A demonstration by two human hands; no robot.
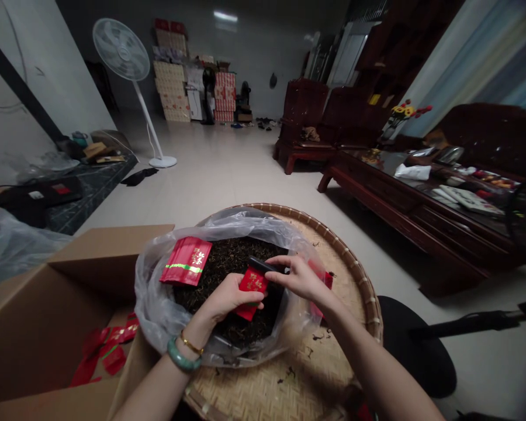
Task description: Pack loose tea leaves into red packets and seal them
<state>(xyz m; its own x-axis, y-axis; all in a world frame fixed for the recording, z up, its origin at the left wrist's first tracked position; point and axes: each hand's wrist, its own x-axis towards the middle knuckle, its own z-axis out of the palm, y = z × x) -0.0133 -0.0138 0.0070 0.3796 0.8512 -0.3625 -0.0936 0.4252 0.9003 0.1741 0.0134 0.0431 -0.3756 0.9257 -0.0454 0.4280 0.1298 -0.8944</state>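
Note:
My left hand (pixel 230 297) is closed around a small red tea packet (pixel 253 282) with gold characters, tilted above the dark loose tea leaves (pixel 228 254). In my right hand (pixel 294 275) is a slim black tool (pixel 259 264), gripped between thumb and fingers and lying across the packet's top edge. Its exact kind I cannot make out. The leaves fill a clear plastic bag (pixel 155 310) with its mouth spread wide. A stack of red packets (pixel 185 261) with a green stripe rests on the leaves at the bag's left side.
The bag sits on a round woven bamboo tray (pixel 289 380), with stray leaves around it. To the left, a cardboard box (pixel 21 327) contains several red packets (pixel 114 345). A black round stand base (pixel 414 345) is at the right, near a dark wooden table (pixel 390 199). Farther off stands a white fan (pixel 121 49).

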